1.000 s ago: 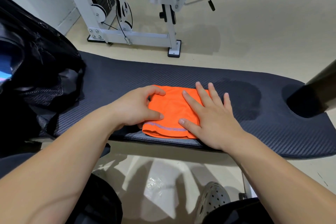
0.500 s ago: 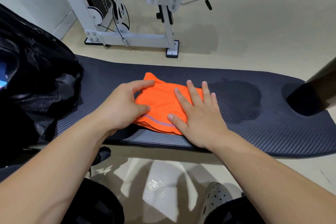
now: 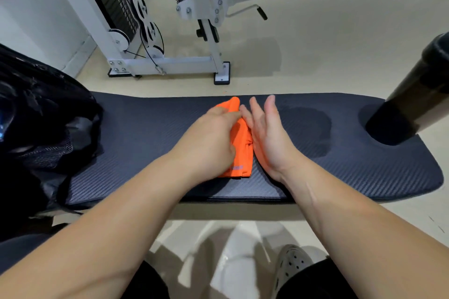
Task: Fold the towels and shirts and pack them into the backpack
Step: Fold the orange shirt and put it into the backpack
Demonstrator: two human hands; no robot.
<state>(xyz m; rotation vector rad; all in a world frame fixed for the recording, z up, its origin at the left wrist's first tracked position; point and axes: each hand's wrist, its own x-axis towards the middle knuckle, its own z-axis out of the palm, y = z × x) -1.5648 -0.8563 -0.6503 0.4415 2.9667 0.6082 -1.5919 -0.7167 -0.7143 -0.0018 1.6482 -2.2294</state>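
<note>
A folded orange shirt (image 3: 240,145) stands on edge on the dark padded bench (image 3: 145,133), squeezed between my two hands. My left hand (image 3: 209,141) covers its left side with fingers curled over the top edge. My right hand (image 3: 267,136) presses flat against its right side, fingers straight and pointing away from me. A black backpack (image 3: 36,128) sits at the bench's left end, its mesh lining showing; its opening is only partly visible.
A white weight machine (image 3: 150,31) with a black seat stands on the pale floor beyond the bench. A dark cylindrical post (image 3: 418,94) rises at the bench's right end. My grey clog (image 3: 291,267) shows below, near my dark-clad knees.
The orange shirt lay flat under both palms; now it is folded narrower and raised on edge between my hands. My right hand has turned from flat-down to vertical.
</note>
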